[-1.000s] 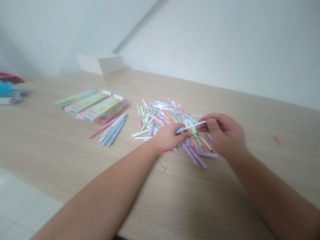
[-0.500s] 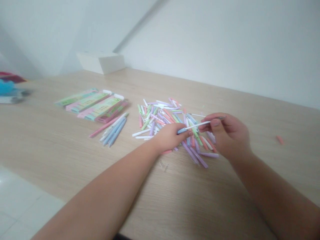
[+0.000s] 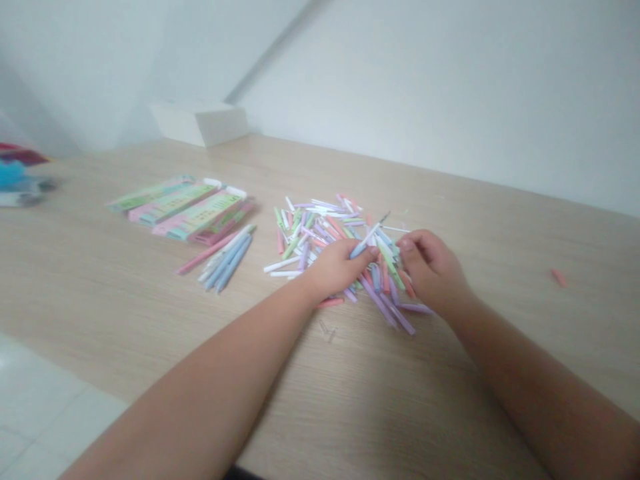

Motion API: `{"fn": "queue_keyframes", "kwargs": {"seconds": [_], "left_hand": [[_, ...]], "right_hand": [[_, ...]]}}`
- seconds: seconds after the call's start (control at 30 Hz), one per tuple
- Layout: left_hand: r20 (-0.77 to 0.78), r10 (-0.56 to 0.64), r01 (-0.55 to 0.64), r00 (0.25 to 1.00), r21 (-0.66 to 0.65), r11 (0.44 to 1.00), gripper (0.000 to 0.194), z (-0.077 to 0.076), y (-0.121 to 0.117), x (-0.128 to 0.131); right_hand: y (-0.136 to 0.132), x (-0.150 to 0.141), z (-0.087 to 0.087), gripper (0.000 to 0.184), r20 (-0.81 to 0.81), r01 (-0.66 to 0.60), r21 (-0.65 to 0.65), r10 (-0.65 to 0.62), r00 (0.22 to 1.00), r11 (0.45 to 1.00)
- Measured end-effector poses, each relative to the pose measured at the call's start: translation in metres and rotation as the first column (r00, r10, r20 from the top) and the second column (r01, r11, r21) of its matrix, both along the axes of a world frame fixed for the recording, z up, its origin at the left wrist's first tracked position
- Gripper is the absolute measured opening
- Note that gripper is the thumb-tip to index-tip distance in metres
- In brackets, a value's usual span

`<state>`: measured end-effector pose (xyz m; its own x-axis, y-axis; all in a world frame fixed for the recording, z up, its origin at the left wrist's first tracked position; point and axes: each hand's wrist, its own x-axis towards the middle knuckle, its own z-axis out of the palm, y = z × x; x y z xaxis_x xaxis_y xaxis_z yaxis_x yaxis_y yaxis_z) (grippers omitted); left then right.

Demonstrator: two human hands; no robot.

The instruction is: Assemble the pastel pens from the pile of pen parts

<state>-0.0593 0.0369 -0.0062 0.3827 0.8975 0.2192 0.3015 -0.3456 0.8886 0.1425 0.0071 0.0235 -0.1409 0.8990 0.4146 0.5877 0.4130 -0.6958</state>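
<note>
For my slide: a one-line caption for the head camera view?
Left hand holds a pale blue pen over a pile of pastel pen parts, right hand beside it.

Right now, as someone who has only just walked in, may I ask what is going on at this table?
A person is working with bare hands at a wooden table. Their left hand grips a pale blue pen, tilted up over a loose heap of pastel pen parts. Their right hand is curled at the heap's right side; I cannot tell whether it holds anything. To the left lie a small bunch of pens and, beyond them, pastel packs.
</note>
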Motion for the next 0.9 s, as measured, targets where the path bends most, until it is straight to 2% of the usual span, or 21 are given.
{"fn": "queue_keyframes", "kwargs": {"seconds": [0.07,0.13,0.23,0.33,0.47,0.53,0.73,0.9], "left_hand": [[0.026,0.004,-0.004,1.0,-0.025,1.0,0.049,0.001,0.0,0.0],[0.052,-0.002,0.004,0.999,-0.038,0.999,0.047,0.001,0.0,0.0],[0.079,-0.014,0.018,0.997,-0.047,0.999,0.044,0.002,-0.001,0.001],[0.067,-0.031,0.034,0.997,-0.046,0.998,0.045,0.001,-0.001,0.001],[0.0,0.001,-0.001,1.0,0.027,1.0,0.044,0.0,-0.001,0.001],[-0.016,0.019,-0.018,1.0,0.049,0.999,0.043,0.0,-0.002,0.001],[-0.034,0.053,-0.051,0.998,0.056,0.997,0.04,0.001,-0.002,0.002],[-0.034,0.051,-0.048,0.998,0.067,0.997,0.043,0.0,-0.001,0.001]], "right_hand": [[0.001,-0.001,0.0,0.029,0.271,0.039,-0.057,-0.022,0.962,0.998],[0.002,-0.004,-0.002,0.03,0.494,0.061,-0.139,0.016,0.87,0.988],[0.001,-0.008,-0.007,0.036,0.658,0.123,-0.185,0.03,0.752,0.975],[0.0,-0.008,-0.009,0.035,0.723,0.148,-0.179,0.028,0.69,0.973],[-0.002,-0.006,-0.007,0.027,0.774,0.099,-0.131,0.039,0.633,0.986],[-0.003,-0.007,-0.008,0.024,0.773,0.07,-0.113,0.044,0.632,0.991],[-0.001,-0.015,-0.017,0.031,0.721,0.008,-0.075,0.049,0.691,0.997],[0.0,-0.015,-0.017,0.03,0.75,-0.052,-0.075,0.09,0.655,0.996]]}}
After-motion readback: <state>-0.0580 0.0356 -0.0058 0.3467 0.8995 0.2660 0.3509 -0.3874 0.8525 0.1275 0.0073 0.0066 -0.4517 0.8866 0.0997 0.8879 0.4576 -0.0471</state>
